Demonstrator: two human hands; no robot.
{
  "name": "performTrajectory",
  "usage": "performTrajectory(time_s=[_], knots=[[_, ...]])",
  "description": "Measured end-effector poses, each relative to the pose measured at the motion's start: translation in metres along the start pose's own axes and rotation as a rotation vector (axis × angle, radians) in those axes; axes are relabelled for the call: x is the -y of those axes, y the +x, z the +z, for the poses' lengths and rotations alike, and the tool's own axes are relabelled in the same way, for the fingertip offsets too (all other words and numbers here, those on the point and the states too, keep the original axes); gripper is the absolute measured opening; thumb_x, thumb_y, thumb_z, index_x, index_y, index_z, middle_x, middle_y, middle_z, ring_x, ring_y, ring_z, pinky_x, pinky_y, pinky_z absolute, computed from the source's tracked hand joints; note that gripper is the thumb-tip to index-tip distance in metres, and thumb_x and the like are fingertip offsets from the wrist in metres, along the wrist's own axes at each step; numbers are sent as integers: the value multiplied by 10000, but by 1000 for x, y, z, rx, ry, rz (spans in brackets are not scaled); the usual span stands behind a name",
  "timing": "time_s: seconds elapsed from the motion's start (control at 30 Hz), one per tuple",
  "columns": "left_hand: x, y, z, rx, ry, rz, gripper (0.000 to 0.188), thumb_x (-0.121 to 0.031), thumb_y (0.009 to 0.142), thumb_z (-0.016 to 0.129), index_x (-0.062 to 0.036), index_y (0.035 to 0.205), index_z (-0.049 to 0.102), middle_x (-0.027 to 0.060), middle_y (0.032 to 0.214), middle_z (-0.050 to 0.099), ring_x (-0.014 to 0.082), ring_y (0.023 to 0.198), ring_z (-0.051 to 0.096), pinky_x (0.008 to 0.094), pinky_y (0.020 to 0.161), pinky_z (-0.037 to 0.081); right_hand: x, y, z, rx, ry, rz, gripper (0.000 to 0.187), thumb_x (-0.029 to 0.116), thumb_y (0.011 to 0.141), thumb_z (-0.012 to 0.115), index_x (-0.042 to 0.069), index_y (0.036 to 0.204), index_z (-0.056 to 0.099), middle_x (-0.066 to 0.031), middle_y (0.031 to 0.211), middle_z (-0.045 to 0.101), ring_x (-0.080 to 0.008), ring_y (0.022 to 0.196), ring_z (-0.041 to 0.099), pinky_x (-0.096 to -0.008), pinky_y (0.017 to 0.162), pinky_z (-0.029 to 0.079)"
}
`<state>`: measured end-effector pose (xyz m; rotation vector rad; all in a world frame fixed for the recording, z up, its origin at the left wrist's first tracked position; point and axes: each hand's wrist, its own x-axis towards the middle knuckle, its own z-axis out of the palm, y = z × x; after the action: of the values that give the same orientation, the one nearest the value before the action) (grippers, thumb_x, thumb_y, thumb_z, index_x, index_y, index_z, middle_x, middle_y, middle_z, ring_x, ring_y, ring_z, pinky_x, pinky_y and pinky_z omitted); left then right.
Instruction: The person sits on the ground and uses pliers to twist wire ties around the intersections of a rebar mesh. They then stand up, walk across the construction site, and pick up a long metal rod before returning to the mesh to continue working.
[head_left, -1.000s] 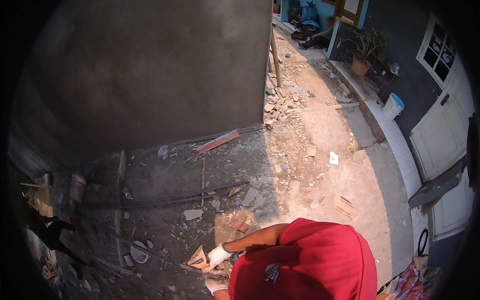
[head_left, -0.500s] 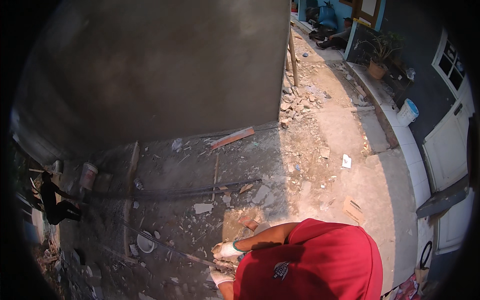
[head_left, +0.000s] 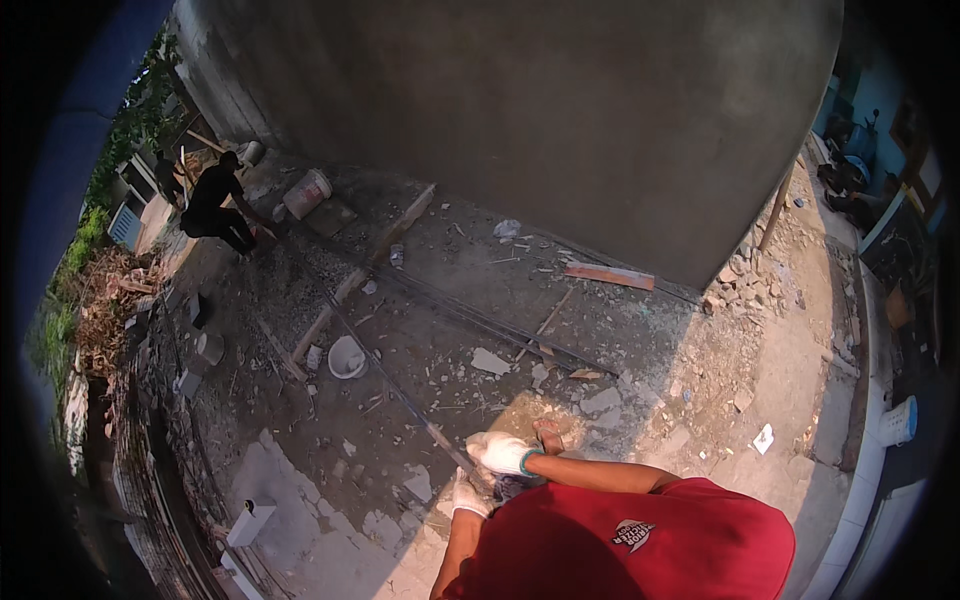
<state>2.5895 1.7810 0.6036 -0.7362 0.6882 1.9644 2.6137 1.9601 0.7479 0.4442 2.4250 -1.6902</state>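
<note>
Both my hands wear white gloves and meet at the near end of long, thin, dark bars (head_left: 400, 394) that look like steel rods. My left hand (head_left: 470, 496) is closed around this end. Just beyond it, my right hand (head_left: 500, 453) is closed against the same end, its fingers mostly hidden by the glove's back. The bars slant away to the far left, toward a crouching co-worker in dark clothes (head_left: 215, 205) whose hand reaches low near them. A second bundle of long rods (head_left: 470, 318) lies on the ground to the right.
A white basin (head_left: 347, 357) sits left of the bars. Farther back are a pinkish bucket (head_left: 307, 193) and a wooden plank (head_left: 405, 222). A reddish board (head_left: 610, 276) lies by the grey wall (head_left: 560, 130). Rubble (head_left: 745, 275) is at its corner; a white bucket (head_left: 897, 422) stands right.
My view has swung left, bringing the co-worker and the bars' far end farther into the picture. My hands stay close together at the near end of the bars.
</note>
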Motion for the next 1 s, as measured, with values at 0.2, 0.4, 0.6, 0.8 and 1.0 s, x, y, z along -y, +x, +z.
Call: performTrajectory(time_s=[0.2,0.4,0.6,0.8,1.0], knots=[[7,5,-2,-72,-278,-42,439,-570,1043,448,-187,941,636,44,731,652,299,571,600,455,505,523,-48,63,49,337,24,200,351,328,1007,511,36,1080,690,-207,969,730,-356,941,689,-472,833,501],[18,-19,12,-137,-194,-57,518,-638,1033,431,-170,966,642,82,752,648,300,586,579,446,497,503,-55,70,18,698,313,626,252,357,1010,610,133,977,722,21,631,549,-112,460,429,-319,392,305],[30,31,-48,20,-121,32,568,-631,1035,422,-118,942,646,99,762,659,303,611,605,439,524,515,4,46,12,893,359,632,216,163,996,533,71,1119,686,-63,792,649,-170,632,580,-335,575,462],[41,36,-68,-219,-83,41,461,-458,1057,400,-68,1191,606,156,1105,655,334,953,627,474,853,502,-68,62,14,1003,-71,-66,489,-145,862,496,34,1292,643,-73,853,689,-178,701,628,-328,583,497],[54,36,-53,-387,191,189,424,-386,1050,418,-55,1231,611,190,1143,677,381,1014,659,523,902,511,-122,91,22,1048,608,884,306,345,1068,501,134,974,703,59,483,436,-96,312,289,-278,317,206]])
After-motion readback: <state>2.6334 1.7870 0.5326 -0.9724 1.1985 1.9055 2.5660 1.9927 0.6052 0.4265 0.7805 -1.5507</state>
